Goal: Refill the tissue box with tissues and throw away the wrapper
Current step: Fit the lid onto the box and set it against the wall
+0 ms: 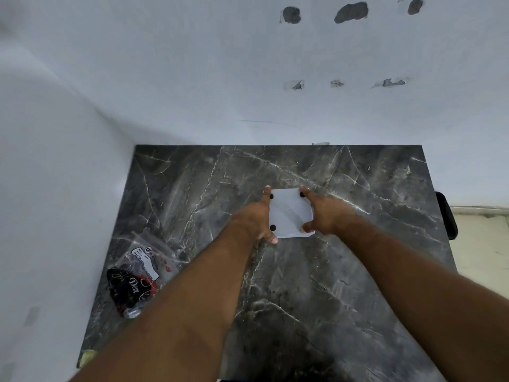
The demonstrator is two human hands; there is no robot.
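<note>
A dark grey marble-patterned table (316, 285) is filling the lower half of the view, pushed into the corner of pale, bluish-white walls (192, 78), and right around its middle the white tissue box (290, 213) is lying flat with its base turned up — three small black round feet are showing on it, two at the far corners and one at the near left. Both hands are on it now. The left hand (257, 216) is pressing along the box's left edge, forefinger stretching up to the far left corner and thumb hooking round the near left corner. The right hand (323, 213) is mirroring it on the right edge, forefinger reaching over the far right foot, thumb pinching in at the near right side. So both hands are spread wide and clasping the box between them; whether it is lifting off the table or resting on it, I cannot tell.

Moving out — to the left, well apart from the box and close to the table's left edge, a crumpled clear plastic wrapper (140, 274) is lying, with a white label and a black-and-red printed part reading "Dove". Bare forearms are running in from the bottom of the frame. Up on the far wall, dark chipped patches (351, 12) are showing, with scraps of old tape (389, 82) beneath them. Off to the right, past the table's edge, a strip of light floor (482, 244) is visible
</note>
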